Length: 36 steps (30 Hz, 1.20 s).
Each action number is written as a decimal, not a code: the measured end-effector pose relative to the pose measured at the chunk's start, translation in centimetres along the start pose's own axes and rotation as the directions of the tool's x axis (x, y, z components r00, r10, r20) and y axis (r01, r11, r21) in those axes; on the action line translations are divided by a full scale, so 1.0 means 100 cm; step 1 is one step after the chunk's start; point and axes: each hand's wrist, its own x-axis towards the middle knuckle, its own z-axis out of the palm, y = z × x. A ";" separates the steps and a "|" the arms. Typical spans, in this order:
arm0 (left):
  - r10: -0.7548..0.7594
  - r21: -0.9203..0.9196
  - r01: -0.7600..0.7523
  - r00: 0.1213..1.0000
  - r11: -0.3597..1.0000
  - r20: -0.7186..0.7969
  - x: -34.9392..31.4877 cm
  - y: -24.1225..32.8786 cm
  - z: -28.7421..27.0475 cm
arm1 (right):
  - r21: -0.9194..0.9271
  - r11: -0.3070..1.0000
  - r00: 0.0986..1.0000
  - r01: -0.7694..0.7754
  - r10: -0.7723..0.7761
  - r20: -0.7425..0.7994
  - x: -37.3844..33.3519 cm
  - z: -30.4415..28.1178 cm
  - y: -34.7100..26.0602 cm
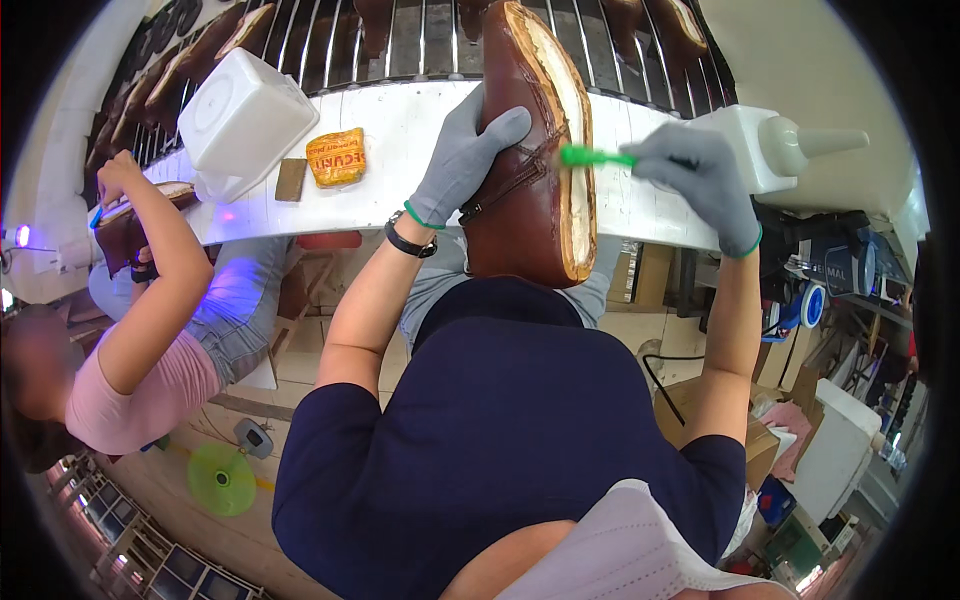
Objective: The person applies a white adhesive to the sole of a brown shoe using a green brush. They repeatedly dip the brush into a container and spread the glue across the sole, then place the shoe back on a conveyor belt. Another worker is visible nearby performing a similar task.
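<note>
The left hand (pixel 462 150), in a grey glove with green border, is grasping a dark brown shoe (pixel 515 225) at its side, with the thumb laid on the leather. The shoe is in front of the person's body, above the near edge of the white table (pixel 395 140); one end points to the rack and the other end to the person's dark blue shirt (pixel 510 420). Its sole side, with a tan edge and a pale middle, is turned to the right. The right hand (pixel 695 172), gloved in the same way, is grasping a green brush (pixel 605 157) between the fingers. The head of the brush is over the sole side of the shoe, but it is blurred, so I cannot tell if it is touching. A black watch (pixel 408 238) is on the left wrist. On the table, to the left, there are a white plastic container (pixel 245 120), a small brown block (pixel 290 180) and a yellow packet (pixel 337 157) just beside it. A white bottle (pixel 745 145) with a long nozzle lies behind the right hand. Beyond the table is a rack (pixel 420 40) of metal bars with more brown shoes. At the left, a co-worker in a pink shirt (pixel 150 390) is seated and holds another shoe.
</note>
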 end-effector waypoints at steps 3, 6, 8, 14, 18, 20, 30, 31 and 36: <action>-0.023 0.018 0.023 1.000 1.000 -0.006 0.002 -0.003 0.000 | -0.006 0.999 0.999 0.040 -0.040 0.001 0.003 -0.002 0.002; -0.014 0.017 0.014 1.000 1.000 -0.006 0.004 -0.003 0.000 | 0.092 0.996 0.978 -0.020 0.000 0.208 -0.005 -0.005 0.001; -0.047 0.005 0.047 0.999 0.999 -0.023 0.004 0.001 0.001 | 0.098 0.993 0.961 -0.064 0.035 0.274 -0.008 -0.005 -0.005; -0.177 -0.040 0.177 0.984 0.983 -0.003 0.007 -0.014 -0.001 | 0.115 0.990 0.938 -0.087 0.043 0.344 -0.006 -0.009 -0.018; -0.370 -0.109 0.377 0.925 0.920 0.084 0.012 -0.019 0.003 | 0.096 0.994 0.924 -0.048 0.008 0.382 0.001 -0.013 -0.022; -0.449 -0.214 0.478 0.877 0.852 0.169 0.013 -0.032 0.005 | 0.102 0.995 0.917 -0.013 -0.029 0.398 0.005 -0.014 -0.021; -0.501 -0.347 0.700 0.700 0.624 0.510 0.001 -0.069 0.023 | 0.161 0.986 0.878 0.047 -0.118 0.464 0.029 -0.011 -0.015; -0.398 -0.271 0.531 0.816 0.803 0.419 0.000 -0.071 0.027 | 0.169 0.984 0.875 0.048 -0.123 0.469 0.031 -0.011 -0.015; 0.407 0.370 -0.467 0.883 0.803 0.233 -0.039 -0.044 0.066 | 0.171 0.985 0.890 0.006 -0.084 0.449 0.037 -0.010 -0.015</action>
